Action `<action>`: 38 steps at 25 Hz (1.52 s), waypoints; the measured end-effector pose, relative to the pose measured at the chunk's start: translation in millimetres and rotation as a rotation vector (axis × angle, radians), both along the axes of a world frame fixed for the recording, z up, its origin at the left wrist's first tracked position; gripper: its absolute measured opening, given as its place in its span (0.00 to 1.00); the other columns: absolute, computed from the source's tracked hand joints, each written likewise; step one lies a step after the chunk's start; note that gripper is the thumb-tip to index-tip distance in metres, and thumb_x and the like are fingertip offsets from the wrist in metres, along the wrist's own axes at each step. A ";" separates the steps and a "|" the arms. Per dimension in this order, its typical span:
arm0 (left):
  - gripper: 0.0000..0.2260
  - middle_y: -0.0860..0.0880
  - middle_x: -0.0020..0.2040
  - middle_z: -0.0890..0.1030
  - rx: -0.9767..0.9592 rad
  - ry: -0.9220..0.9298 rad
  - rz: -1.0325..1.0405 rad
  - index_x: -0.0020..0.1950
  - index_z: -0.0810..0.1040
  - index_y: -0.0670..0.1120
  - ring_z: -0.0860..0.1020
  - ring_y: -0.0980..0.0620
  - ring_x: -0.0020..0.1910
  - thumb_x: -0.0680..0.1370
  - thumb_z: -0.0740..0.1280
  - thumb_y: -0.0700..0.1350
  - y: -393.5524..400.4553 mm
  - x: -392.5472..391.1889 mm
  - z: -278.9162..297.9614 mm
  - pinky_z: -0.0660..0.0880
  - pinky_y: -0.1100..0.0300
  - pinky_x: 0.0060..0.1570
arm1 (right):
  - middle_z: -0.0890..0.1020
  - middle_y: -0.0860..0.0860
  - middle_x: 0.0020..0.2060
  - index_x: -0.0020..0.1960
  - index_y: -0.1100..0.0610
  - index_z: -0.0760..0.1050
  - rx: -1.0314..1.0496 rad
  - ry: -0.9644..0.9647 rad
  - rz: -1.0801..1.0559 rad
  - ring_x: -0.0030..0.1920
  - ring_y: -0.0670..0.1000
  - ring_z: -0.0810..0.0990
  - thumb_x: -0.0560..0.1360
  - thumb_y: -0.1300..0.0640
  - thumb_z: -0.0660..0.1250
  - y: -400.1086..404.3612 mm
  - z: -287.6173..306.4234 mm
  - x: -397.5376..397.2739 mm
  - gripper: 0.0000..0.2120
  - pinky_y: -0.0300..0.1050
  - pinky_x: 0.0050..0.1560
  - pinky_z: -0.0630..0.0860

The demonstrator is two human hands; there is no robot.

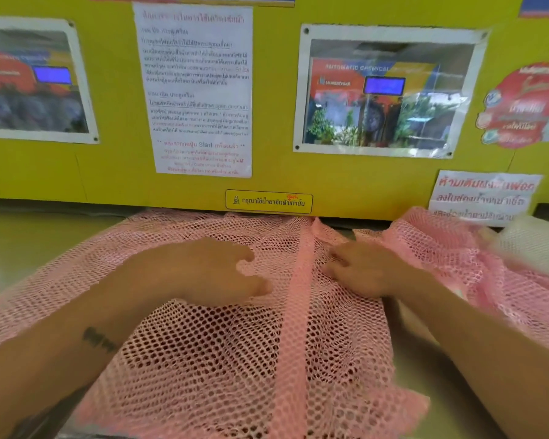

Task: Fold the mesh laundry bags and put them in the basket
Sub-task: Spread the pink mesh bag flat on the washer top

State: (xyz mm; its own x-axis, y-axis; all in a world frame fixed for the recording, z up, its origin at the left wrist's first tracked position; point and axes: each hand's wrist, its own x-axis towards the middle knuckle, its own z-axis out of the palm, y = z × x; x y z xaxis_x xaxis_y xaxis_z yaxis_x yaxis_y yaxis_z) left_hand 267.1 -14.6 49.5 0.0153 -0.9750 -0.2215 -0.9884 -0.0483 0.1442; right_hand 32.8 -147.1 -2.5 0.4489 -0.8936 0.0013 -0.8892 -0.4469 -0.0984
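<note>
1. Pink mesh bag (222, 359) lies spread on the counter (29, 248) below the yellow wall; left hand (210, 270) and right hand (362, 270) press it, palms flat, fingers open
2. Slippery mesh may bunch or slide off the near edge
3. Basket unseen

both my forearms are showing bare, no sleeves reaching into view. my left hand (203, 269) and right hand (366, 269) are wearing no gloves or rings that i can see. a small dark tattoo (99, 340) is sitting on my left forearm, lower left of the frame.
</note>
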 end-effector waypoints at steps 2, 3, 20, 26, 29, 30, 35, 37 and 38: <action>0.34 0.53 0.76 0.66 -0.039 -0.027 -0.025 0.76 0.58 0.61 0.65 0.48 0.74 0.73 0.58 0.71 -7.2 -3.6 6.4 0.61 0.46 0.73 | 0.69 0.52 0.74 0.74 0.48 0.65 0.043 -0.024 0.027 0.70 0.55 0.68 0.78 0.40 0.57 3.7 2.1 2.4 0.27 0.51 0.69 0.64; 0.33 0.53 0.76 0.65 -0.067 -0.036 -0.054 0.77 0.58 0.60 0.63 0.48 0.75 0.74 0.59 0.69 -15.3 -5.2 7.7 0.60 0.47 0.73 | 0.65 0.51 0.76 0.76 0.48 0.62 0.091 -0.075 0.050 0.73 0.53 0.65 0.78 0.44 0.61 7.5 5.4 2.7 0.28 0.47 0.69 0.61; 0.35 0.49 0.81 0.39 -0.039 -0.085 0.172 0.77 0.40 0.65 0.38 0.43 0.79 0.72 0.42 0.75 -60.5 20.2 -66.4 0.39 0.23 0.66 | 0.66 0.60 0.73 0.76 0.56 0.60 -0.169 0.206 -0.222 0.70 0.62 0.68 0.75 0.37 0.52 -34.9 6.3 10.8 0.35 0.61 0.69 0.65; 0.36 0.46 0.81 0.46 -0.065 -0.083 0.120 0.78 0.47 0.60 0.45 0.40 0.79 0.73 0.45 0.73 -64.9 23.3 -64.2 0.48 0.29 0.71 | 0.67 0.56 0.74 0.72 0.54 0.67 -0.208 0.009 -0.071 0.71 0.58 0.67 0.77 0.38 0.49 -29.2 -3.3 25.4 0.30 0.62 0.73 0.58; 0.29 0.43 0.78 0.61 -0.237 0.073 0.076 0.75 0.63 0.50 0.61 0.40 0.75 0.79 0.52 0.63 -63.8 41.0 -53.9 0.59 0.40 0.73 | 0.56 0.50 0.79 0.78 0.45 0.54 0.098 -0.044 0.090 0.78 0.53 0.55 0.76 0.31 0.47 -31.1 -14.9 20.1 0.35 0.60 0.76 0.54; 0.26 0.44 0.77 0.63 -0.312 0.106 0.115 0.74 0.66 0.50 0.63 0.41 0.74 0.80 0.54 0.61 -62.7 51.3 -51.2 0.61 0.41 0.72 | 0.55 0.50 0.80 0.79 0.44 0.52 0.120 0.001 0.086 0.78 0.53 0.54 0.74 0.29 0.45 -32.4 -16.8 17.1 0.37 0.61 0.76 0.53; 0.37 0.42 0.80 0.56 -0.166 -0.062 0.355 0.78 0.56 0.57 0.56 0.38 0.77 0.72 0.46 0.72 -50.6 118.4 -65.1 0.54 0.35 0.73 | 0.63 0.51 0.77 0.77 0.47 0.60 -0.093 0.018 0.039 0.76 0.55 0.61 0.76 0.33 0.46 -33.1 -11.0 10.4 0.33 0.64 0.74 0.53; 0.43 0.43 0.81 0.47 -0.073 -0.046 0.399 0.78 0.48 0.61 0.46 0.38 0.79 0.66 0.40 0.77 -45.4 131.9 -75.1 0.46 0.32 0.73 | 0.56 0.50 0.79 0.79 0.46 0.53 0.069 -0.020 0.101 0.78 0.53 0.54 0.78 0.33 0.47 -24.2 -9.9 14.8 0.34 0.59 0.77 0.49; 0.44 0.44 0.81 0.44 -0.063 -0.039 0.409 0.78 0.45 0.62 0.43 0.39 0.79 0.65 0.39 0.78 -42.3 134.4 -76.9 0.44 0.32 0.73 | 0.54 0.50 0.80 0.79 0.44 0.50 0.137 -0.009 0.111 0.79 0.53 0.51 0.74 0.28 0.46 -22.1 -10.6 16.2 0.38 0.59 0.77 0.48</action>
State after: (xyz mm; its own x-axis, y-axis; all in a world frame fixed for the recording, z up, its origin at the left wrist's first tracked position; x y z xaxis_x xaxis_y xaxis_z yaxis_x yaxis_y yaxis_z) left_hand 401.5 -56.8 -27.4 0.4117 -0.8983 -0.1536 -0.8942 -0.4307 0.1220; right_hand 49.0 -169.2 -13.2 0.5455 -0.8306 -0.1120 -0.8338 -0.5243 -0.1730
